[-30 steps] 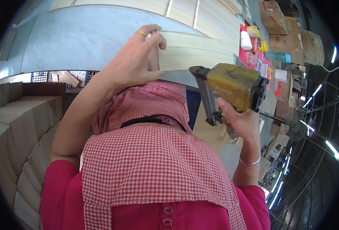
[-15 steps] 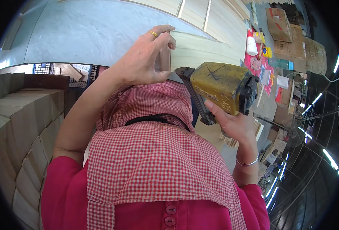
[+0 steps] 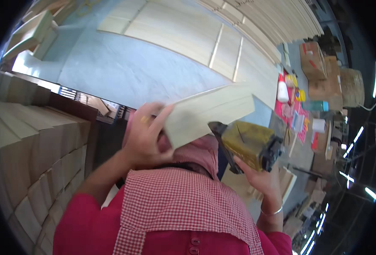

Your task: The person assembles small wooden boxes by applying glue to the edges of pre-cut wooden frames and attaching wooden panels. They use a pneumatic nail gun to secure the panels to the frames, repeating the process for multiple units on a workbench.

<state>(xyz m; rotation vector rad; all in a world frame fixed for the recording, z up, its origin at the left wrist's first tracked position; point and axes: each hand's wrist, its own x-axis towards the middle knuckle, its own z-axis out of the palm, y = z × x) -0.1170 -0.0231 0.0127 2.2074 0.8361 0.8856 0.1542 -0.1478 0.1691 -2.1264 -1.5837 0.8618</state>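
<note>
My left hand [image 3: 147,136] grips the end of a pale wooden board [image 3: 211,111], fingers on its far edge and thumb on the near one. The board is tilted, its other end pointing up and right over the worktable [image 3: 141,70]. In my right hand [image 3: 258,176] is a yellow nail gun [image 3: 247,142] with black ends, the fingers wrapped round its grip and partly hidden by its body. The gun's dark nose lies close to the board's near edge; whether they touch I cannot tell. Motion blurs the left hand slightly.
Thin wooden panels [image 3: 175,34] lie on the table's far side, beside a stack of slats [image 3: 277,19]. At the right are a white bottle with a red cap [image 3: 282,89] and cardboard boxes [image 3: 313,61]. Stacked wooden pieces [image 3: 39,148] stand at my left.
My left hand has moved nearer to me with the board, which has swung from nearly level to slanting. The nail gun has come lower in view with my right hand. The view has shifted.
</note>
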